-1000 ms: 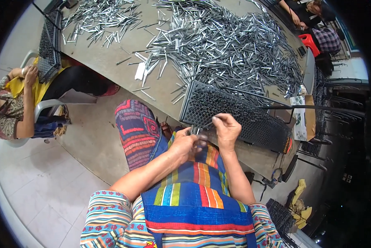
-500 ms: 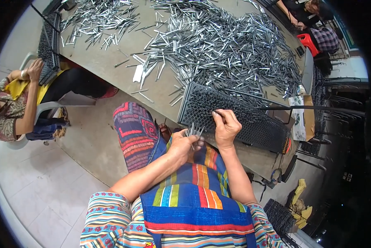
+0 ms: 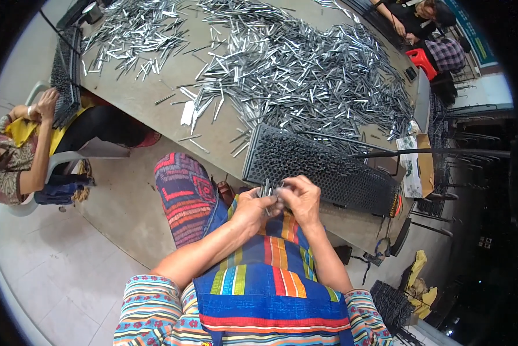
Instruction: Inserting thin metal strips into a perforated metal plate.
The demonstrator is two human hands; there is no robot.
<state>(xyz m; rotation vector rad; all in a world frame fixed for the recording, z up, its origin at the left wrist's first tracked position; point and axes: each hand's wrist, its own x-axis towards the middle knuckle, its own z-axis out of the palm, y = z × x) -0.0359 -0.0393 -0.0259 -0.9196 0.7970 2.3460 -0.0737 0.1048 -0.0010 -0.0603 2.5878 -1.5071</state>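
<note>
The head view shows both hands meeting just above the lap, at the near edge of the surface. The left hand (image 3: 252, 209) has its grip closed around a small bundle of thin silvery metal pins (image 3: 269, 189), their ends fanning upward out of the fist. The right hand (image 3: 301, 196) touches the same bundle, its fingertips pinched on one or two pins as if drawing them off; how many it has hold of is too small to tell.

Just beyond the hands lies a dark rectangular perforated rack (image 3: 322, 167), tilted across the near edge of the grey-brown surface (image 3: 155, 98). Whether its holes already carry pins cannot be read from here.

As a judgement, much is left to do: a broad heap of loose silvery metal pins (image 3: 305, 75) covers the middle of the surface beyond the rack, and a second scatter (image 3: 132, 34) lies toward the far left corner.

At the left a seated person (image 3: 17, 144) works over another dark rack (image 3: 66, 75), and more people sit at the far right corner near a red stool (image 3: 421, 60).
</note>
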